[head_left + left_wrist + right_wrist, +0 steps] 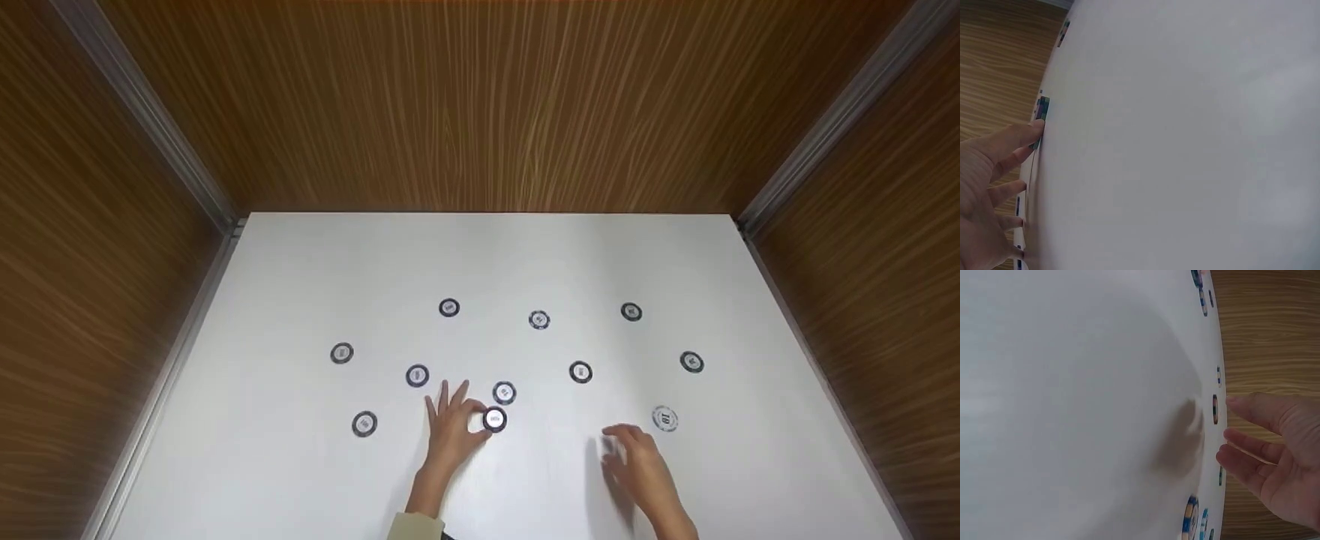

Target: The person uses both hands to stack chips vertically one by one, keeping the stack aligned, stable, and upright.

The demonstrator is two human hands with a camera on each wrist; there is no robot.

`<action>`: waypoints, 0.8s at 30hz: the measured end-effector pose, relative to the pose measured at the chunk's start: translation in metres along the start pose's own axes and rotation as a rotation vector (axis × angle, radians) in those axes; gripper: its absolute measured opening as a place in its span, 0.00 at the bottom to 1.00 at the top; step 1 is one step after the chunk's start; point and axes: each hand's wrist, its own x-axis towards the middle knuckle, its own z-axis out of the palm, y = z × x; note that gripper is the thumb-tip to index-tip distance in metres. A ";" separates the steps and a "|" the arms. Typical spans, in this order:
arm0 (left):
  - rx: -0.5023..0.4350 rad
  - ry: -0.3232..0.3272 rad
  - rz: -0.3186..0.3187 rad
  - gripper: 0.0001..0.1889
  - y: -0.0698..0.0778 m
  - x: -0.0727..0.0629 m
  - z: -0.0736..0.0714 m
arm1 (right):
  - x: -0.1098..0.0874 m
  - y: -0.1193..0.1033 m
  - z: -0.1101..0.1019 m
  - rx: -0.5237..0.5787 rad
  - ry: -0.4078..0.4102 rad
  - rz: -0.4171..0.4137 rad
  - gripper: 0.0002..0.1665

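My left hand [450,436] pinches a dark-rimmed poker chip [494,419] between thumb and index finger, the other fingers spread. In the left wrist view that chip [1043,108] shows edge-on at the thumb tip. Just beyond it lies another poker chip [504,393] with a white centre. My right hand [639,463] hovers over the white table with fingers loosely bent and nothing between them, its shadow falling beside it. Nearest to this hand is a pale chip marked 10 [665,418], a little to its right.
Several more chips lie scattered over the white tabletop [300,480], among them one at left [364,424], one at the back [449,307] and one at right [691,361]. Brown wood-grain panels [480,105] with grey metal edging enclose the table's back and sides.
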 end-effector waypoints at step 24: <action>-0.017 0.032 0.033 0.16 -0.002 0.000 0.001 | -0.026 0.031 -0.009 -0.105 0.003 0.311 0.14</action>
